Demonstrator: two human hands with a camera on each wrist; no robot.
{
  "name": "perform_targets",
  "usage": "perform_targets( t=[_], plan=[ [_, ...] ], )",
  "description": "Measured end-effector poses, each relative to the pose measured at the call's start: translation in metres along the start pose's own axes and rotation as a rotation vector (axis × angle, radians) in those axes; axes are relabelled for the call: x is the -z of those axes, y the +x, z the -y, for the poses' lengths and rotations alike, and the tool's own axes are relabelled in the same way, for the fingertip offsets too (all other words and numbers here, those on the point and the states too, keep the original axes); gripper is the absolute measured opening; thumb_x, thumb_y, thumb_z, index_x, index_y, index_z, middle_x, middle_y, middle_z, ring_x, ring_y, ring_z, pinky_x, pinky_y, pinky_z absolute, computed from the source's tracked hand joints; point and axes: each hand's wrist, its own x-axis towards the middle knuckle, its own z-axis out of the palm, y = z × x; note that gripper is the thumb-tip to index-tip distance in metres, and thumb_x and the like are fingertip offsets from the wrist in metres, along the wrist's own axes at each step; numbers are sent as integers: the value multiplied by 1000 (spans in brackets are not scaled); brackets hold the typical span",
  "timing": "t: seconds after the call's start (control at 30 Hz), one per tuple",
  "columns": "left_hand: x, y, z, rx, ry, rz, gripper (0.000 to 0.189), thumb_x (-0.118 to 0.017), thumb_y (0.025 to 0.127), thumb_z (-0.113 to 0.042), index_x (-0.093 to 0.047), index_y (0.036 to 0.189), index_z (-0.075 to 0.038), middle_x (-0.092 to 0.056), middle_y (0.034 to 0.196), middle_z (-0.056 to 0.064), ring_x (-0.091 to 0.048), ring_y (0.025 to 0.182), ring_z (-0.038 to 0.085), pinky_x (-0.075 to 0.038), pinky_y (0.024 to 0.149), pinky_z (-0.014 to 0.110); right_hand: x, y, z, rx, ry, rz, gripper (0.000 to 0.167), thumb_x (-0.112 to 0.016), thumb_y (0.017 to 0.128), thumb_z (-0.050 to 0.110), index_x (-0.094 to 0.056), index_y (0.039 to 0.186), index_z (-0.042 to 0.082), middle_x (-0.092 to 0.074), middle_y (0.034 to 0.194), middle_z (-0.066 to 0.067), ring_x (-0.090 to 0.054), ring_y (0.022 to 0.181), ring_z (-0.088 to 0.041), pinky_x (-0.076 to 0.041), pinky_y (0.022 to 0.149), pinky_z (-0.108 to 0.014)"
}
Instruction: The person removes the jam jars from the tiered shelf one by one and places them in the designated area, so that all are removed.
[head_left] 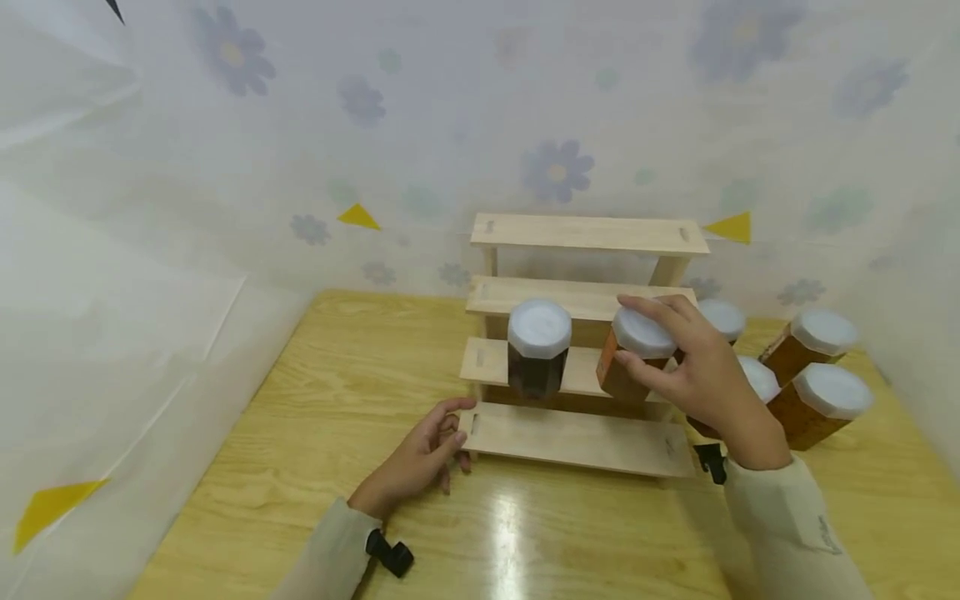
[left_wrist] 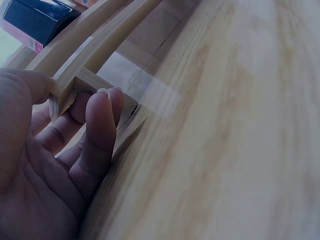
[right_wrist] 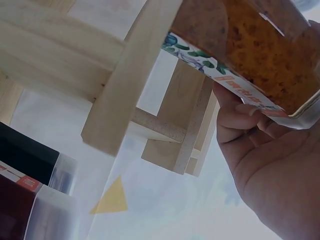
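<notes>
A four-step wooden display rack point(head_left: 558, 435) stands on the table against the back sheet. My left hand point(head_left: 422, 452) grips the left end of its lowest step, thumb on the board and fingers curled at the end piece; the left wrist view shows these fingers point(left_wrist: 100, 120) close up. My right hand point(head_left: 701, 367) holds a white-lidded jar point(head_left: 643, 335) by the lid area, over the right part of the second step from the bottom. Brown, speckled contents and a printed label show on this jar point(right_wrist: 260, 55) in the right wrist view. A dark jar point(head_left: 537, 350) is upright on that same step, further left.
Several more white-lidded jars point(head_left: 821, 404) stand on the table right of the rack, close to my right forearm. A flower-patterned sheet point(head_left: 420, 125) hangs behind and at the sides, with yellow triangles point(head_left: 358, 217) on it. The wood-grain table point(head_left: 300, 433) extends left of the rack.
</notes>
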Motion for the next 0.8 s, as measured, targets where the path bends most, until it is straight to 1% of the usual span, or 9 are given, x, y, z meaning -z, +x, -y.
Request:
perform_targets(
  t=[0.17, 0.3, 0.47, 0.57, 0.6, 0.67, 0.73, 0.8],
  plan=[
    [-2, -2, 1, 0, -2, 7, 47, -45, 113, -13, -32, 158, -12, -51, 97, 25, -67, 82, 38, -57, 42, 40, -2, -2, -2, 11, 18, -9, 73, -84, 80, 2, -59, 148, 15, -60, 124, -10, -49, 86, -11, -44, 57, -23],
    [-1, -2, 2, 7, 2, 3, 47, -45, 113, -13, -32, 158, -13, -52, 99, 25, -67, 82, 38, -57, 42, 39, -4, 0, -5, 55, 42, -34, 69, -84, 81, 4, -60, 145, 12, -61, 121, -12, -52, 88, -13, -45, 60, -20],
    [0, -1, 2, 16, 5, -2, 47, -46, 113, -14, -32, 158, -14, -53, 100, 26, -67, 83, 38, -57, 43, 39, -4, 3, -7, 104, 34, -78, 58, -81, 88, 20, -63, 142, 10, -63, 119, -14, -57, 88, -17, -46, 61, -19],
    [0, 0, 2, 18, 2, -2, 47, -46, 113, -15, -32, 158, -14, -53, 100, 26, -67, 83, 38, -58, 44, 39, -4, 3, -8, 110, 15, -92, 55, -78, 92, 31, -64, 142, 11, -63, 119, -15, -58, 87, -18, -46, 60, -19],
    [1, 0, 2, 20, 1, -2, 47, -46, 113, -15, -32, 158, -14, -53, 100, 26, -67, 83, 38, -58, 43, 38, -4, 3, -7, 110, 9, -93, 55, -77, 93, 32, -64, 142, 12, -63, 119, -16, -58, 86, -18, -46, 60, -19],
    [1, 0, 2, 16, 1, 1, 47, -46, 113, -15, -32, 158, -14, -53, 100, 26, -67, 83, 38, -57, 43, 39, -3, 2, -7, 106, 3, -91, 56, -78, 92, 31, -63, 143, 12, -63, 120, -16, -58, 86, -18, -46, 60, -20],
    [1, 0, 2, 15, 4, 1, 47, -46, 113, -14, -32, 158, -15, -53, 100, 26, -67, 83, 38, -57, 43, 39, -2, 2, -5, 97, 1, -80, 57, -80, 90, 24, -63, 143, 12, -63, 120, -16, -57, 86, -17, -47, 59, -21],
    [1, 0, 1, 14, 7, -1, 47, -46, 113, -14, -32, 158, -15, -53, 100, 26, -67, 83, 38, -57, 43, 39, -1, 2, -3, 83, -6, -64, 63, -83, 86, 15, -62, 145, 12, -62, 121, -15, -57, 86, -17, -48, 59, -22]
  ],
)
